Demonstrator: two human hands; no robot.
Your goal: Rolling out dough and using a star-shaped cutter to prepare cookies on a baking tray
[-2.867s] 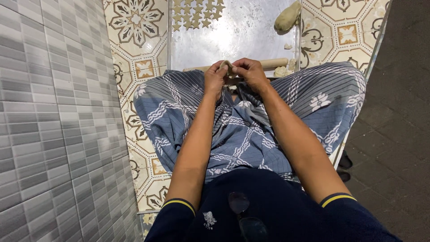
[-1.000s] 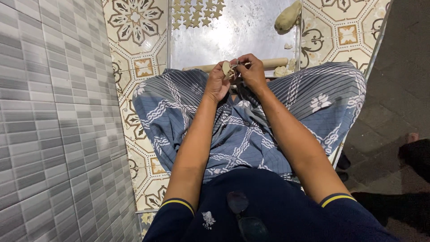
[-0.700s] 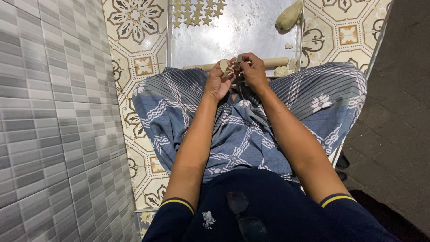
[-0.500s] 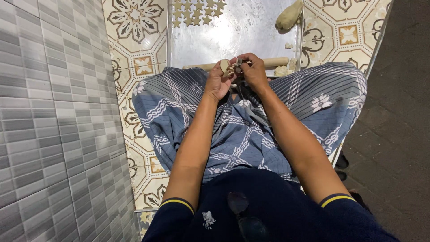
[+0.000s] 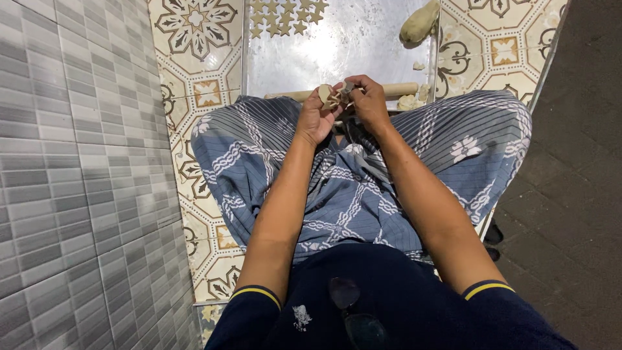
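Grey tiled wall (image 5: 71, 162) bounds the far left; patterned floor tiles (image 5: 194, 78) run beside it. Person seated, lap covered by a blue-grey patterned cloth (image 5: 363, 175).

Left hand (image 5: 317, 116): palm up, fingers curled, cradling a small pale star-cut piece of dough (image 5: 329, 97) at its fingertips. The piece sits above the lap's front edge, just short of the tray.

Right hand (image 5: 369, 100): directly beside the left and touching it, fingers pressed together, pinching at the dough piece from the right. A small dark tip shows between the two hands; cannot tell what it is. Both hands equally near the piece; it lies between them, no clear long axis.

Beyond the hands: a pale wooden rolling pin (image 5: 398, 89), long axis left-right, lying along the near edge of a shiny metal tray (image 5: 350, 45). Rows of cut dough stars (image 5: 285, 16) at the tray's far left; middle of tray bare. A tan dough lump (image 5: 420, 24) at the far right edge, smaller dough scraps (image 5: 409, 102) by the pin's right end. Dark paving (image 5: 576, 162) on the right.
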